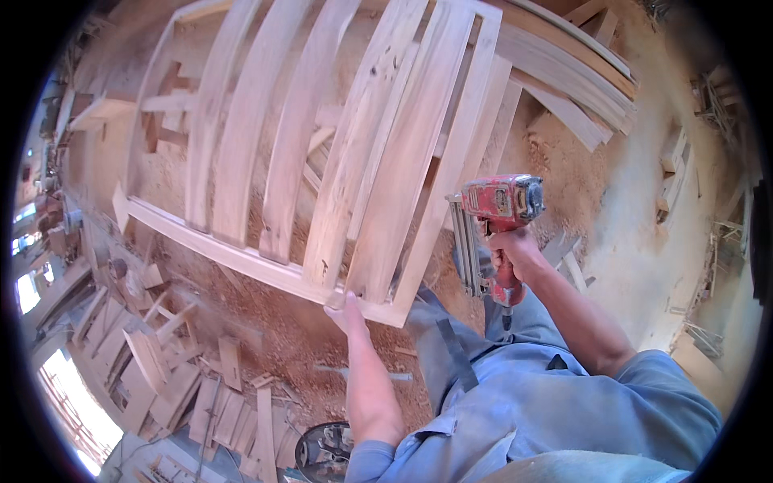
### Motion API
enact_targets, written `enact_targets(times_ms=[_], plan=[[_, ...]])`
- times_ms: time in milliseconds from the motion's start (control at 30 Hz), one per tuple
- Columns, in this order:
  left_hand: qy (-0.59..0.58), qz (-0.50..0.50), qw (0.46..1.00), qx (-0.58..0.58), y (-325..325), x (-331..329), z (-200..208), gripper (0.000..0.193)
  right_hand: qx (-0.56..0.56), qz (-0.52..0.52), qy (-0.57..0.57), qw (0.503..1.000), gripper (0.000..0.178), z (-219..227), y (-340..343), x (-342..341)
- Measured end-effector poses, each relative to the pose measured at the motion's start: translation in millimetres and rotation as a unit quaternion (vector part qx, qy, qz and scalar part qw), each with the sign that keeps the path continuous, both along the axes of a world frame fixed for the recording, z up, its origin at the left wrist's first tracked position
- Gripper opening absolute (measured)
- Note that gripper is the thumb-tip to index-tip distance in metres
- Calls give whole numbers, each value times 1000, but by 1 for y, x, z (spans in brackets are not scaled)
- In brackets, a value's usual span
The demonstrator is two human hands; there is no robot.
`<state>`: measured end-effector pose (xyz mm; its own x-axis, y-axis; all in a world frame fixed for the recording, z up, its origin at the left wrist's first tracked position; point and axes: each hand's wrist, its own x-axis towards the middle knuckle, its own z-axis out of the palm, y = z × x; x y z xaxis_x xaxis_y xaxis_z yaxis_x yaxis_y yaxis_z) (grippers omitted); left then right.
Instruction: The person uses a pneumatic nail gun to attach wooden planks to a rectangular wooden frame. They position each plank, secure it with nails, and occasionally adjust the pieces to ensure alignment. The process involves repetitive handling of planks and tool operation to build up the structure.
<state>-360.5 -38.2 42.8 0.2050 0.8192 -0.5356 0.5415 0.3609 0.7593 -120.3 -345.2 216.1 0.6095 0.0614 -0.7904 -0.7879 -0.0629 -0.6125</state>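
My right hand (pixel 514 251) is wrapped round the handle of a red nail gun (pixel 498 203), a worn pneumatic one with a long grey magazine. The gun is held up beside the near right corner of a slatted wooden frame (pixel 217 245), apart from the wood. My left hand (pixel 349 315) grips the frame's near rail close to that corner; part of its fingers is hidden by the rail. Long pale slats run from this rail to the far side. Several on the left stand apart with gaps, while a knotty slat (pixel 354 153) and those right of it lie closer together.
Stacked boards (pixel 564 64) lie beyond the frame at the far right. Wood offcuts (pixel 233 419) are heaped on the lower left floor, near a round dark container (pixel 322 449) with small things inside. Sawdust covers the brown floor (pixel 282 330) beneath the frame.
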Motion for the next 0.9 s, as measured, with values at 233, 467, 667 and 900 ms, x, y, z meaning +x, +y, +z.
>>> enact_targets(times_ms=[233, 467, 667, 900], plan=[[290, -207, 895, 269, -35, 76, 32, 77, 24, -1, -41, 999, 11, -11, 19, 101], [101, -306, 897, 301, -38, 206, 45, 73, 1, 45, -47, 998, 16, -30, 56, 174], [123, -441, 831, 315, -20, 310, 39, 58, -32, 102, -34, 994, 11, -53, 75, 200], [160, -607, 690, 361, 22, 342, 29, 33, -79, 110, -47, 990, 4, -48, 94, 172]])
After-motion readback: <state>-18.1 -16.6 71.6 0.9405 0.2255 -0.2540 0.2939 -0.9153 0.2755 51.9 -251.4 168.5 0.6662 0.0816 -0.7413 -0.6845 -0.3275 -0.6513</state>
